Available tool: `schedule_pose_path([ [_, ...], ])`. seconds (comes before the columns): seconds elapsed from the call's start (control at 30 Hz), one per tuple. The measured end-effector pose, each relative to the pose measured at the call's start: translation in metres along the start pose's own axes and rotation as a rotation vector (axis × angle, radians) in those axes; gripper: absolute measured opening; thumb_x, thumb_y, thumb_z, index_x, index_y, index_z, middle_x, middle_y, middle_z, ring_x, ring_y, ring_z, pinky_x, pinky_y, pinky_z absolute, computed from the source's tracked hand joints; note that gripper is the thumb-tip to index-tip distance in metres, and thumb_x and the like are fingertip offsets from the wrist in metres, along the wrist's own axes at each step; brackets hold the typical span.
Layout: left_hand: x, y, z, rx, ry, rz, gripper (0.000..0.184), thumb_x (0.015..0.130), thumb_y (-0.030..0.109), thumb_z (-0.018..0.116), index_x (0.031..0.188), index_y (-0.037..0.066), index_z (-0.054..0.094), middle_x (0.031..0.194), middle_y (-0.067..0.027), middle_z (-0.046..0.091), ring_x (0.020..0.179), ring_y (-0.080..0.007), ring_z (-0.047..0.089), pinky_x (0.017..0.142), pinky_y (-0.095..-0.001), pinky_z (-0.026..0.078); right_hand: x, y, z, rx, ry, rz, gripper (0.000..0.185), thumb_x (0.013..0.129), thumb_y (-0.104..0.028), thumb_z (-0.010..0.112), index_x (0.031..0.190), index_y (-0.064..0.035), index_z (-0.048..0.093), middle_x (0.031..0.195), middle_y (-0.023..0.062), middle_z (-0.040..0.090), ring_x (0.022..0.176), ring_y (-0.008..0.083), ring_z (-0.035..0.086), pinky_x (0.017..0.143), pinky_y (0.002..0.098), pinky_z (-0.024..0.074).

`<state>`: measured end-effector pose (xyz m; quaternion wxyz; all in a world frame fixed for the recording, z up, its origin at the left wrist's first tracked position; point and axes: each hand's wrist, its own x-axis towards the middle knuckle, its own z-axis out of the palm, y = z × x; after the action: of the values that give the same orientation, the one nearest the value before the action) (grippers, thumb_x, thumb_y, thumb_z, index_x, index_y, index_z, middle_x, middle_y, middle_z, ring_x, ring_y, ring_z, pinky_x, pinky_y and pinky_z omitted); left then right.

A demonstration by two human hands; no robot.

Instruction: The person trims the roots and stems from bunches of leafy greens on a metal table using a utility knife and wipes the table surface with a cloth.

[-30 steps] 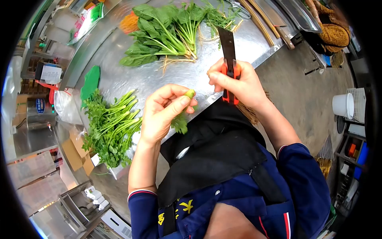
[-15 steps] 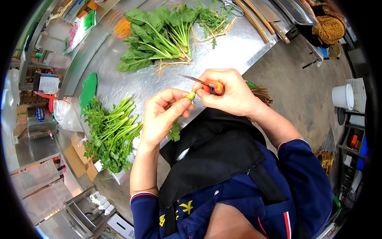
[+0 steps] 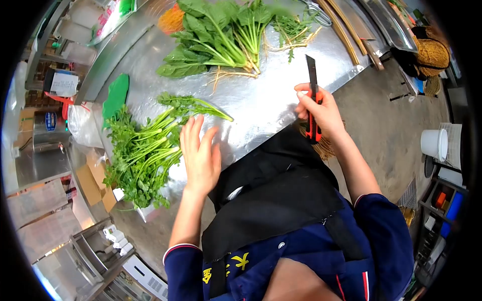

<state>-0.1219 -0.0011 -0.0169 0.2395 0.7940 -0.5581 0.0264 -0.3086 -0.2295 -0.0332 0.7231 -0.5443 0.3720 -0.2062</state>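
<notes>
Two hands out past your black apron (image 3: 273, 210), doing different things. Left hand (image 3: 200, 155): fingers extended and slightly parted, thumb off to the side, no grip on anything I can see; underside of the palm is hidden. Right hand (image 3: 324, 113): fingers wrapped around the orange-and-black snap-off cutter (image 3: 314, 94), blade out and pointing away from you, by the table edge, clear of all greens. What changed: half a second ago your left fingers were pinching a green stem with the cutter right up against it. Now the hands are well apart and a loose celery-like sprig (image 3: 206, 107) lies on the steel table (image 3: 261, 103), just past your left fingertips, its leafy end against the top of the pile. Can't tell whether the fingertips still touch it. My read: that sprig has been let go, so your left hand is free, while the cutter never left your right. Main pile of celery-like greens (image 3: 143, 150) sits just left of the left hand, stems mostly aimed at you, leaves to the far side and the table corner. Beyond it, a flat green cloth-like piece (image 3: 116, 95). Farther up: the spinach (image 3: 216, 47), roots on, then a smaller rooted bunch of greens (image 3: 295, 32) to its right and an orange stringy heap (image 3: 171, 19) to its left. Far right: two wooden sticks (image 3: 340, 30) beside a wood-handled knife (image 3: 373, 55).
</notes>
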Motion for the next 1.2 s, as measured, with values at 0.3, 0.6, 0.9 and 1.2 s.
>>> schedule_pose_path([
  [0.3, -0.030, -0.003, 0.048, -0.261, 0.158, -0.288, 0.019, 0.076, 0.003, 0.062, 0.095, 0.002, 0.060, 0.096, -0.0148, 0.055, 0.093, -0.0328, 0.050, 0.082, -0.0402, 0.041, 0.029, 0.026, -0.015, 0.258, 0.142, 0.193, 0.014, 0.087, -0.016, 0.061, 0.087, -0.0031, 0.054, 0.068, 0.0031, 0.058, 0.054, 0.0092, 0.052, 0.049, 0.0211, 0.0441],
  [0.6, -0.021, 0.000, 0.072, -0.297, 0.239, -0.339, 0.012, 0.079, 0.009, 0.059, 0.089, 0.002, 0.061, 0.089, -0.0124, 0.055, 0.086, -0.0293, 0.051, 0.075, -0.0387, 0.041, 0.031, 0.036, -0.021, 0.340, 0.115, 0.191, 0.022, 0.085, -0.022, 0.063, 0.074, -0.0034, 0.058, 0.064, 0.0063, 0.060, 0.052, 0.0137, 0.058, 0.047, 0.0259, 0.0471],
  [0.9, -0.014, 0.001, 0.073, -0.173, 0.261, -0.236, 0.014, 0.081, 0.012, 0.059, 0.086, -0.001, 0.059, 0.085, -0.0114, 0.054, 0.081, -0.0273, 0.051, 0.069, -0.0355, 0.041, 0.032, 0.026, -0.019, 0.305, 0.154, 0.253, 0.024, 0.085, -0.022, 0.063, 0.076, -0.0008, 0.057, 0.064, 0.0075, 0.059, 0.052, 0.0154, 0.059, 0.047, 0.0266, 0.0485],
  [1.2, -0.017, -0.001, 0.076, -0.184, 0.279, -0.259, 0.011, 0.080, 0.010, 0.059, 0.087, 0.001, 0.061, 0.085, -0.0109, 0.054, 0.079, -0.0247, 0.052, 0.065, -0.0333, 0.042, 0.031, 0.024, -0.018, 0.304, 0.162, 0.251, 0.022, 0.083, -0.021, 0.064, 0.081, 0.0004, 0.058, 0.064, 0.0082, 0.059, 0.051, 0.0154, 0.059, 0.046, 0.0267, 0.0487],
])
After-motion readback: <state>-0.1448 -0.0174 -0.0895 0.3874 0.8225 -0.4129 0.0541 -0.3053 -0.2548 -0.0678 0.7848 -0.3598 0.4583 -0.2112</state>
